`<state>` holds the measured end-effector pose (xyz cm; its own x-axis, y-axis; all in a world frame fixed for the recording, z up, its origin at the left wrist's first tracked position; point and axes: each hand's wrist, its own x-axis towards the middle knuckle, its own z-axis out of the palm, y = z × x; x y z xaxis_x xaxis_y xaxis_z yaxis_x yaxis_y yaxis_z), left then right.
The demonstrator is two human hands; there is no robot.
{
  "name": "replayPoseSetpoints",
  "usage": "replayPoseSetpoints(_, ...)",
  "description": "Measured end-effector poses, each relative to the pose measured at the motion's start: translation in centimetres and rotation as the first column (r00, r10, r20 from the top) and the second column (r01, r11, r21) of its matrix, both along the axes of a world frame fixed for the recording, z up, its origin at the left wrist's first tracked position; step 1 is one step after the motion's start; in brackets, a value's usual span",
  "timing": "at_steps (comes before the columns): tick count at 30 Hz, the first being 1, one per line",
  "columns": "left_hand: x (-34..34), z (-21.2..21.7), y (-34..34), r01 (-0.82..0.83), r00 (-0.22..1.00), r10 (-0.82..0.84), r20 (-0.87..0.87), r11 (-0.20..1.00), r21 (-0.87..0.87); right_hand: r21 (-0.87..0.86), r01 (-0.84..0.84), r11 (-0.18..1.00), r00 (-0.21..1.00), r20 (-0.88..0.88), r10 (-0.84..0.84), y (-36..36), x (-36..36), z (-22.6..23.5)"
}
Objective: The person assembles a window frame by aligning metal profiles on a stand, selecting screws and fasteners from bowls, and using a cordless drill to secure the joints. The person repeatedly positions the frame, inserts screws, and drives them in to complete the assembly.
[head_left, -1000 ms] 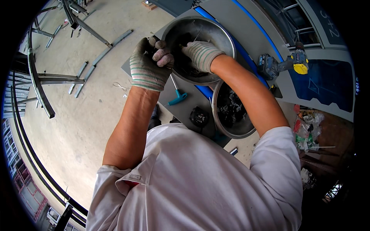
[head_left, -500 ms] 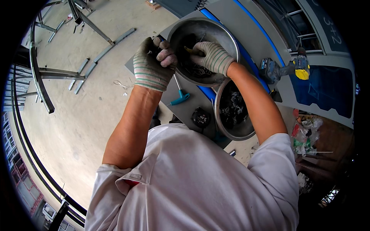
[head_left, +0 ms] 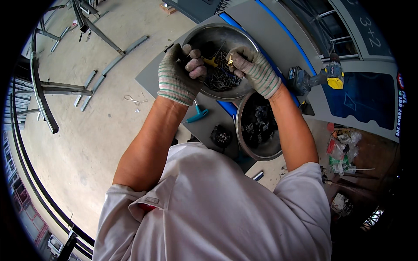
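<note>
My left hand [head_left: 180, 76], in a striped knit glove with a dark palm, is curled at the left rim of a large metal bowl [head_left: 257, 43]. A dark edge shows past its fingers; what they hold is hidden. Over the bowl's right side, my right hand [head_left: 257, 71], gloved alike, pinches a small brass-coloured metal piece [head_left: 230, 61] between thumb and fingers. Below, loose dark screws [head_left: 222, 78] fill the bowl's bottom, and a yellow object [head_left: 210, 62] lies among them.
A second metal bowl [head_left: 240, 137] with black pieces stands nearer me. A teal-handled tool [head_left: 198, 114] and a black tape measure [head_left: 220, 135] lie on the grey table [head_left: 150, 78]. To the right is a cordless drill [head_left: 311, 80]. Metal frames [head_left: 65, 87] stand on the floor at left.
My right hand has risen from inside the bowl and turned, bringing the small brass-coloured piece into view. The yellow object now shows apart from it. My left hand has shifted slightly right and down.
</note>
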<state>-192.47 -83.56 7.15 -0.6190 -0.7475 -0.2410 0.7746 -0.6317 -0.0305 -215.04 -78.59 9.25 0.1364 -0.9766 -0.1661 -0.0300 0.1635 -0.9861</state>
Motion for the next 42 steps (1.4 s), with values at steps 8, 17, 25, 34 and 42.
replayPoseSetpoints(8,-1.8,0.7,0.4,0.007,0.993,-0.01,0.114,1.0,0.024,0.059,0.045,0.997,0.967,0.248,-0.059,0.3,0.1,0.5)
replayPoseSetpoints(17,-5.5,1.6,1.0,-0.079,0.935,-0.022,0.353,0.96,0.269,-0.061,0.039,0.997,0.979,-0.198,-0.051,0.9,3.6,4.4)
replayPoseSetpoints(25,-5.6,0.3,1.1,-0.086,0.978,0.02,0.208,0.945,0.316,-0.168,0.055,0.984,0.882,-0.453,-0.127,1.2,4.8,4.5)
replayPoseSetpoints(34,-5.1,-1.0,1.1,-0.058,0.998,0.063,-0.015,0.97,0.237,-0.211,0.083,0.974,0.907,-0.388,-0.162,1.5,4.3,4.5)
replayPoseSetpoints(42,-4.7,-1.5,1.0,-0.038,0.993,0.058,-0.101,0.981,0.189,-0.166,0.108,0.98,0.936,-0.314,-0.157,2.0,4.1,4.7)
